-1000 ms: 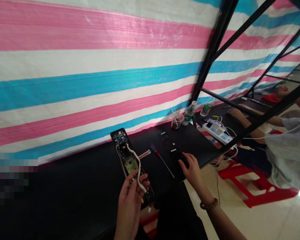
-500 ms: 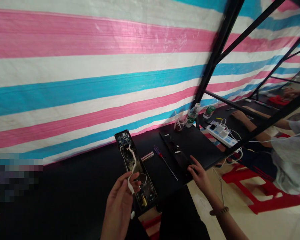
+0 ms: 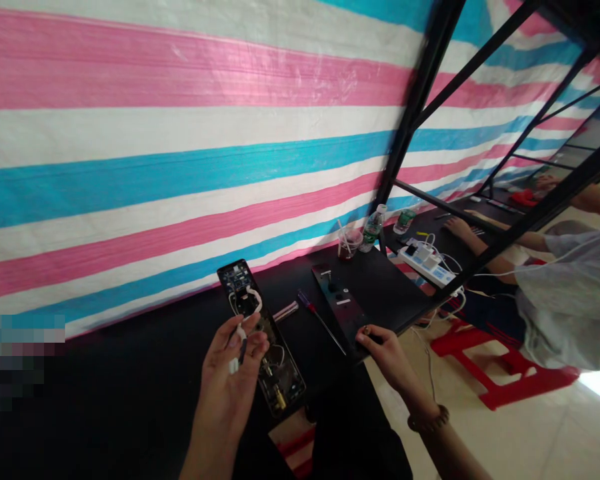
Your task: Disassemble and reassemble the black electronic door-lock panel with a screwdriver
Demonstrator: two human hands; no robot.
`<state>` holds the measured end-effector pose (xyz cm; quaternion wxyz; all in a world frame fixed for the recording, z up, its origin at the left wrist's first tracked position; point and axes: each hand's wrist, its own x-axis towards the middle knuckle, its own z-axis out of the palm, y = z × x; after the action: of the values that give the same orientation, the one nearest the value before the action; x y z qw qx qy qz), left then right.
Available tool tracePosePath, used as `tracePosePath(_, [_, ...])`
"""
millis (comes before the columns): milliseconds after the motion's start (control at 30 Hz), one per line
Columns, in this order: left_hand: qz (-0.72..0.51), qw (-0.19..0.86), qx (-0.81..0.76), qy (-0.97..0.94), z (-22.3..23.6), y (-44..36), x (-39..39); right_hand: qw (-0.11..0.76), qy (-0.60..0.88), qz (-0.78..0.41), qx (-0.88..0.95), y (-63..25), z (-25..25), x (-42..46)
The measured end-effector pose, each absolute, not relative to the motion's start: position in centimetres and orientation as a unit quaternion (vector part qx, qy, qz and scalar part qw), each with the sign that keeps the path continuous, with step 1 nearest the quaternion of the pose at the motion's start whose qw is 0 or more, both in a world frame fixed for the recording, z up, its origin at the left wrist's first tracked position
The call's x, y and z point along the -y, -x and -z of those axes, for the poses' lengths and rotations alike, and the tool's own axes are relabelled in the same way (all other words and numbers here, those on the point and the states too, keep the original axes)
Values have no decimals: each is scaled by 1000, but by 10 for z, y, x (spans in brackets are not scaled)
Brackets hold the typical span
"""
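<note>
My left hand is raised over the black table, its fingers pinched on a white cable that bends back to an opened long black device with bare circuit boards inside. The device lies flat on the table under that hand. My right hand, with a bead bracelet on the wrist, grips the near end of a long black cover panel and tilts it up off the table's right edge.
A red-handled screwdriver and a small metal part lie between device and panel. Behind stand a cup and bottles. A white power strip and another person's hand are on the adjoining table. A red stool stands right.
My left hand has drawn the white cable up along the device, so it now loops near the top. My right hand has closed on the black panel's end and lifted it.
</note>
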<state>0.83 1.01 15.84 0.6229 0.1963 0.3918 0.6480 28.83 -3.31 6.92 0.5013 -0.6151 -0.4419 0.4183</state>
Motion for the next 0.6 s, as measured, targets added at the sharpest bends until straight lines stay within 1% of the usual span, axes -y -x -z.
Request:
tracePosePath(67, [-656, 601, -399, -219, -159, -16, -14, 490, 621, -400, 462, -289, -84, 41])
tracePosePath(167, [-665, 563, -432, -234, -155, -27, -19, 499, 619, -384, 469, -286, -106, 63])
tracePosePath(333, [-679, 528, -452, -236, -148, -43, -32, 527, 549, -378, 528, -261, -136, 106])
tracePosePath(400, [-688, 521, -441, -245, -153, -48, -35, 533, 515, -387, 549, -249, -146, 114])
tracePosePath(500, [-694, 517, -432, -254, -168, -53, -34, 519, 473, -421, 573, -236, -152, 115])
tracePosePath(600, [-684, 527, -429, -266, -181, -51, -28, 493, 486, -419, 588, -230, -150, 110])
